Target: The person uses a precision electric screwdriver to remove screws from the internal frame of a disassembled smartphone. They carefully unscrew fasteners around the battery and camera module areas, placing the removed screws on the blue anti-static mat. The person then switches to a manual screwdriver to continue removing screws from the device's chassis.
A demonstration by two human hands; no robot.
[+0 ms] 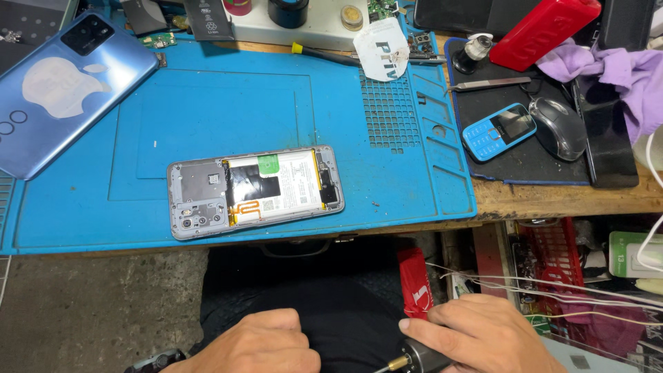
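Observation:
An opened smartphone [255, 190] lies back-up on the blue silicone work mat [387, 193], its battery and boards exposed. Its removed blue back cover [65, 97] lies at the mat's far left. Both my hands are low, below the table edge over my lap. My left hand [259, 345] is loosely closed with nothing visible in it. My right hand [483, 335] grips a small dark cylindrical tool [418, 359] with a brass tip pointing left.
A yellow-handled screwdriver [331, 55] and tweezers [487, 84] lie at the back. A small blue keypad phone [498, 131], a computer mouse [558, 128] and a dark phone [608, 138] rest on a black pad at right. White wires [552, 287] and a red basket [552, 252] sit under the table.

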